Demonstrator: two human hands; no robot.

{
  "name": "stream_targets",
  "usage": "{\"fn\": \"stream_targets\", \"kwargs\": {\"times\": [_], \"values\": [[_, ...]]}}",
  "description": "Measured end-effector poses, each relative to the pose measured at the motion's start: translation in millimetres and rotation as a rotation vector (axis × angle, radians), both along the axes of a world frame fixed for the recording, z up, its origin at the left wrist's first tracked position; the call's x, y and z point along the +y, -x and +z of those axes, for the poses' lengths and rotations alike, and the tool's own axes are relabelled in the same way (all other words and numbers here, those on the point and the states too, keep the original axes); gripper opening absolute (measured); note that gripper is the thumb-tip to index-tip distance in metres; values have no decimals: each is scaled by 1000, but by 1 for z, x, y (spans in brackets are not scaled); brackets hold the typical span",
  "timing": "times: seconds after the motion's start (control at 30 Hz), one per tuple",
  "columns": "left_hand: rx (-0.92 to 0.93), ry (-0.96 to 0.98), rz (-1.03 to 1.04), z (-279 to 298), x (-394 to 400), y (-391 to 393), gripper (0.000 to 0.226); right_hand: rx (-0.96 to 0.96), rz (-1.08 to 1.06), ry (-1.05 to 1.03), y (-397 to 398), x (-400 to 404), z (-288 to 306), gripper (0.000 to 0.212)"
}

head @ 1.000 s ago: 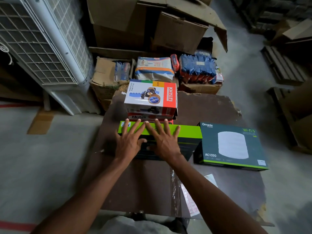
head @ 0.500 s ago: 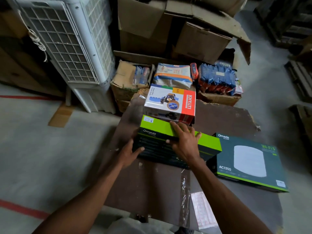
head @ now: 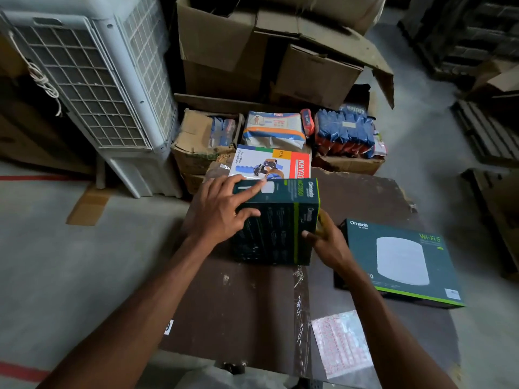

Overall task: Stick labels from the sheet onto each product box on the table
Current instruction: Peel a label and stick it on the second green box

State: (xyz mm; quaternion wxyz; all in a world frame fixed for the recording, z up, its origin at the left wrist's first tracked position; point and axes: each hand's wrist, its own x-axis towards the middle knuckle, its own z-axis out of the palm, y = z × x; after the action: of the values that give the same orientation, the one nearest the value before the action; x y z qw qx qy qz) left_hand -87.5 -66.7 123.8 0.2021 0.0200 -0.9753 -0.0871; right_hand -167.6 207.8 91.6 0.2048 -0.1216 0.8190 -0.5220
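grey concrete floor point(head: 56, 262) spreads around a dark brown counter point(head: 252, 310) in a cluttered storeroom. far left stands a white air cooler point(head: 92, 88) with a grille front. beside it, behind the counter, sit torn cardboard cartons point(head: 252, 51) and packets of goods point(head: 344, 133). at the counter's far edge lies a white tape dispenser box point(head: 269, 161) with a red end. just in front of it, the left hand point(head: 219, 211) grasps the left side of a dark green box point(head: 278, 223), fingers spread over its top and near face. the box is tipped up on its edge, resting on the counter. the right hand point(head: 328, 240) grips its right side, thumb on the front face. further right a flat dark box point(head: 401, 262) printed with a white disc lies on the counter, apart from the held one. near the front edge lies the label sheet point(head: 341, 342), glossy, untouched.
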Motion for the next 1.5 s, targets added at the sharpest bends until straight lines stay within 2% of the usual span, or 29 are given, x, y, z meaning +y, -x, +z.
{"fn": "stream_targets", "kwargs": {"times": [0.07,0.2,0.27,0.37,0.43,0.5,0.6,0.8,1.03,1.13,1.27,1.33,1.43,1.5], "values": [[-33,81,-45,6,11,5,63,1,-27,64,-9,3,0,63],[-70,155,-65,4,28,7,64,271,-133,88,-21,-1,9,88],[-57,153,-42,-1,34,7,64,470,-134,-65,-21,-6,16,87],[-38,147,-32,-8,40,7,67,820,-89,-459,-20,-7,16,74],[-31,153,-21,-12,41,6,71,944,2,-575,-22,-11,15,72],[-30,156,-6,-14,42,6,74,971,54,-620,-23,-19,13,67],[-53,162,3,-13,47,3,74,987,20,-634,-25,-24,7,59],[-23,144,12,-13,53,3,59,1042,-44,-600,-24,-33,13,54],[8,111,-2,-10,52,4,53,1031,-5,-666,-22,-32,11,62],[-18,135,-1,-6,58,4,56,1000,-31,-613,-21,-34,11,59],[12,36,-8,-11,59,6,54,965,19,-553,-25,-31,15,66],[37,22,-1,-13,59,6,54,925,30,-432,-27,-26,16,62],[87,6,0,-16,59,6,53,905,-126,-188,-37,-12,9,42],[107,-16,7,-17,58,9,52,907,-276,-150,-46,7,3,37]]}}
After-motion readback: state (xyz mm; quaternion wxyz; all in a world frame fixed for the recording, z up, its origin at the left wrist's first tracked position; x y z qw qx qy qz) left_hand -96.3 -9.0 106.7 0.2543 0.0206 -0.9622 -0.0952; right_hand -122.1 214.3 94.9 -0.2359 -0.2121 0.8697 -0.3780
